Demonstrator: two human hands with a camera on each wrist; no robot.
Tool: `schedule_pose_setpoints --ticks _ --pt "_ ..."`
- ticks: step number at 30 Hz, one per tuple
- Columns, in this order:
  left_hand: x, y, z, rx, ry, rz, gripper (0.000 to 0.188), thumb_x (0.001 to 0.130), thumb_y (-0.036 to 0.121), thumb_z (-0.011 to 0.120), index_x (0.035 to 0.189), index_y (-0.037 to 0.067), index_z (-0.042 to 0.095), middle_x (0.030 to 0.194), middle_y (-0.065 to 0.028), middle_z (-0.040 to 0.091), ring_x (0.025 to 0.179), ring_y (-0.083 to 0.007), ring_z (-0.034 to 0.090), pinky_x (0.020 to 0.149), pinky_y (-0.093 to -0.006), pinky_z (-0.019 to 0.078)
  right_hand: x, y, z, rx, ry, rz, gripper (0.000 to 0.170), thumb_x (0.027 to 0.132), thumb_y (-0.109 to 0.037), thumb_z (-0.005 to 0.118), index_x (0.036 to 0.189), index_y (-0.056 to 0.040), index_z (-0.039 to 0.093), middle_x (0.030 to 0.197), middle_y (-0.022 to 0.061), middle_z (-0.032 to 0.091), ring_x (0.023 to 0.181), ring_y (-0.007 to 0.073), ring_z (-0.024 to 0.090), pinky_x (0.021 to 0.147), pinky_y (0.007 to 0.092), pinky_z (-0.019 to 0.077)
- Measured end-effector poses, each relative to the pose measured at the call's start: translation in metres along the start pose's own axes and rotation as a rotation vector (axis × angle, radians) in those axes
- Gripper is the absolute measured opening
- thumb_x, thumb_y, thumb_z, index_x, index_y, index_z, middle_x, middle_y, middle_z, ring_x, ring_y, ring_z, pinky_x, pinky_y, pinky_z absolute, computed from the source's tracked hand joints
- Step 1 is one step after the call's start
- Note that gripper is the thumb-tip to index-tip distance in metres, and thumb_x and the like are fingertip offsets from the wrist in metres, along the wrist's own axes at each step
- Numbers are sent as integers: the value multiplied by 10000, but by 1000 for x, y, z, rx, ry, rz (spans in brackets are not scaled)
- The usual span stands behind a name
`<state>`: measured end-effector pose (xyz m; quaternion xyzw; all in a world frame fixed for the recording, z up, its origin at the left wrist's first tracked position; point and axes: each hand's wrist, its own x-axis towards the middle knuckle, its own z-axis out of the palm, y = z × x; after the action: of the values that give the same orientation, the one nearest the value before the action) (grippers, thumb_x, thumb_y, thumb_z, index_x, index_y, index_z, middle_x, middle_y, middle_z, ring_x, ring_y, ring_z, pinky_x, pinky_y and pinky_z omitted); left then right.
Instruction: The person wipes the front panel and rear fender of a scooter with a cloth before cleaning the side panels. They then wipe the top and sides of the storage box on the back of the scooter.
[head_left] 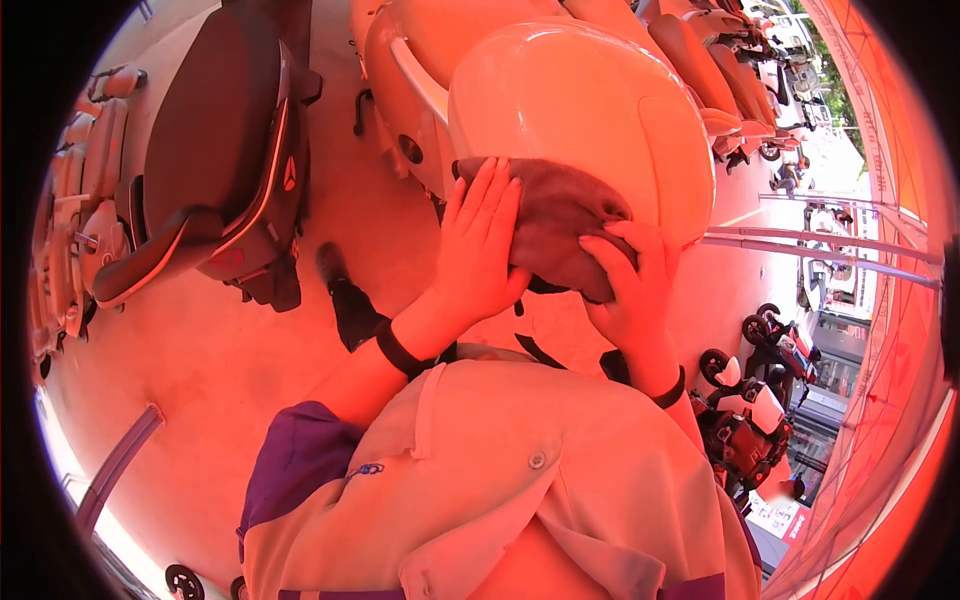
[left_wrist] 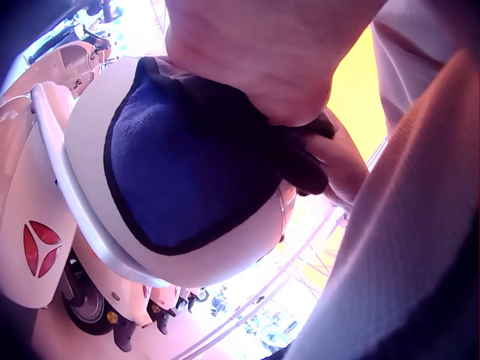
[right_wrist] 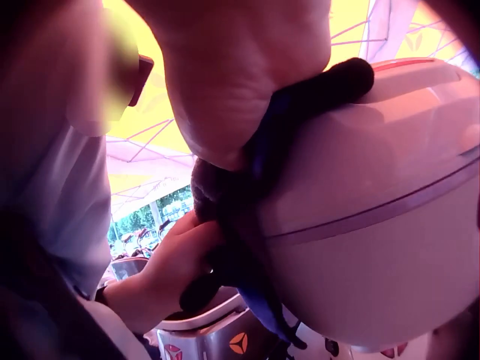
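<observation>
A dark cloth (head_left: 555, 215) lies over the near end of a pale, rounded scooter top box (head_left: 590, 100). In the left wrist view the cloth (left_wrist: 187, 172) looks blue with a dark border and spreads over the curved box. My left hand (head_left: 478, 245) rests on the cloth's left part with its fingers straight and close together. On the right side, my right hand (head_left: 635, 285) grips the cloth with bent fingers, and folds bunch at its fingertips. Part of the cloth hangs below the box's edge between the hands, as the right wrist view shows.
A scooter with a black seat (head_left: 215, 120) stands to the left, and more scooters (head_left: 90, 230) line up beyond it. Metal poles (head_left: 820, 250) run along the right under a canopy. Small motorbikes (head_left: 745, 420) are parked at the lower right.
</observation>
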<state>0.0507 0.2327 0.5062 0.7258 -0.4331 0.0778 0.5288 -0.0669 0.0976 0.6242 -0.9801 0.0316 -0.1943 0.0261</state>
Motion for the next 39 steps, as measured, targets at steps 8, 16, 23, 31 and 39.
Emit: schedule_pose_setpoints --ticks 8,16,23,31,39 --pt "-26 15 5 -81 -32 -19 759 666 75 608 1371 -124 410 1519 -320 342 1439 -468 308 1150 -596 251 -10 5 0 -4 12 -76 487 600 -47 752 1072 -159 709 1199 28 597 1120 282 539 930 403 440" --pt "-22 13 5 -78 -98 21 690 695 70 620 1335 -115 440 1553 -312 282 1469 -477 237 1141 -628 240 5 -1 -4 14 -21 -91 497 597 -34 747 1077 -156 711 1206 26 597 1143 282 537 947 404 431" --pt "-1 11 16 -65 -53 150 829 728 98 627 1467 -80 297 1595 -287 214 1486 -490 175 1143 -674 173 -13 6 1 -17 44 25 498 633 -19 717 1113 -153 694 1229 62 571 1139 311 522 953 431 422" --pt "45 -83 23 -334 129 -275 690 981 262 482 1557 7 202 1605 -257 211 1476 -466 193 1194 -495 217 73 -37 31 -139 -6 -5 492 700 -61 719 1176 -171 662 1260 22 565 1204 256 509 986 405 361" --pt "-7 8 24 -396 104 -201 626 905 289 600 1425 -21 440 1569 -255 300 1463 -472 231 1175 -569 188 1 -25 19 77 -61 -123 451 696 -70 713 1134 -163 656 1222 -9 589 1143 213 553 923 405 353"
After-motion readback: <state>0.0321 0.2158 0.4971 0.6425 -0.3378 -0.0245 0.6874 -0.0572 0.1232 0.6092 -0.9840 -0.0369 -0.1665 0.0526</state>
